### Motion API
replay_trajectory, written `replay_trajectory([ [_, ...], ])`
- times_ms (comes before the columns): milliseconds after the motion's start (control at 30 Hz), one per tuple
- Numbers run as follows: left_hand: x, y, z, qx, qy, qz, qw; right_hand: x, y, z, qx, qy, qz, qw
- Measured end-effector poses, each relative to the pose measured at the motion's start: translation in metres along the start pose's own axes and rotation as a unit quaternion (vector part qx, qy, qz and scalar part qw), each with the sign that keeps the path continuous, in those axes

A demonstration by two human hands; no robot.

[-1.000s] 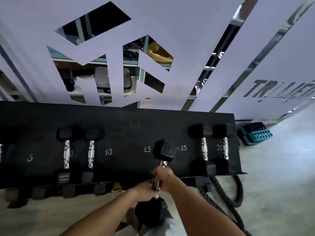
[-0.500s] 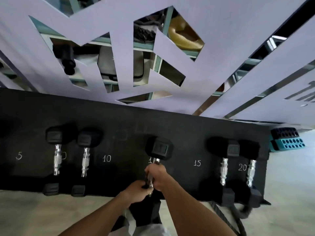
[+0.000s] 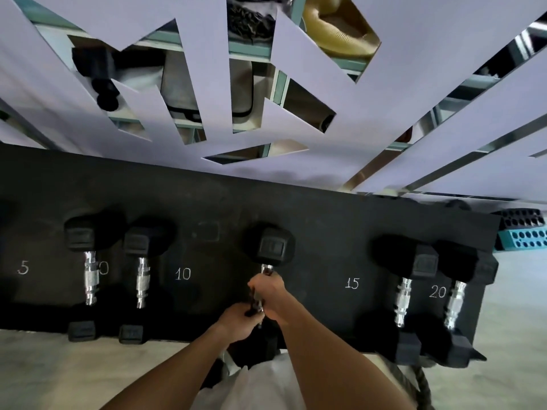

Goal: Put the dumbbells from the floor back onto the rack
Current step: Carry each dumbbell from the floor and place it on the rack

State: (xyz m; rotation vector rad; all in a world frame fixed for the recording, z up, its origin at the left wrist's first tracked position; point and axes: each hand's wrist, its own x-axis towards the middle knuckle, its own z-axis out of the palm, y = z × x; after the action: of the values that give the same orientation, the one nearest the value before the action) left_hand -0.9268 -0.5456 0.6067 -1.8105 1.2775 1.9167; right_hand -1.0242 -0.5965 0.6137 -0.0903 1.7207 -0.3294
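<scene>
Across the upper half of the frame runs a pale lilac wall panel [image 3: 414, 93] with angular cut-outs; shelving and stored gear show through them.

Below it, spanning the middle band from the left edge almost to the right, lies the black rack [image 3: 310, 220], chalk-marked 5, 10, 15 and 20. Pale floor [image 3: 44, 368] shows along the bottom left and right.

Right of centre on the rack: two large dumbbells [image 3: 405, 294] side by side near the "20" mark, chrome handles pointing down-frame, near heads overhanging the front edge. Left of centre: two smaller dumbbells [image 3: 90, 279], parallel, just apart, beside the "10" mark.

Centre frame: held dumbbell [image 3: 273, 247], black hex head resting over the rack surface between the "10" and "15" marks, handle running down toward the viewer. Its near head sits at the rack's front edge, mostly hidden by the hands.

Right hand [image 3: 268, 291] wraps the upper part of the handle, fingers curled round it. Left hand [image 3: 236, 322] grips the lower part, just below the right, also curled tight.

Far right, mid-height: teal and black perforated block [image 3: 522, 233] on the floor past the rack's end.
</scene>
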Motion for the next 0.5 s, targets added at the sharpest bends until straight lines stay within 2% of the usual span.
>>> replay_trajectory([
  [400, 0.0026, -0.0024, -0.0038, 0.022, -0.006, 0.023, 0.999, 0.0071, 0.0123, -0.0001, -0.012, -0.006, -0.054, 0.998],
  [500, 0.0038, -0.005, -0.004, 0.0, -0.003, 0.009, 1.0, 0.0076, 0.0077, 0.0023, 0.004, 0.002, -0.021, 1.0],
])
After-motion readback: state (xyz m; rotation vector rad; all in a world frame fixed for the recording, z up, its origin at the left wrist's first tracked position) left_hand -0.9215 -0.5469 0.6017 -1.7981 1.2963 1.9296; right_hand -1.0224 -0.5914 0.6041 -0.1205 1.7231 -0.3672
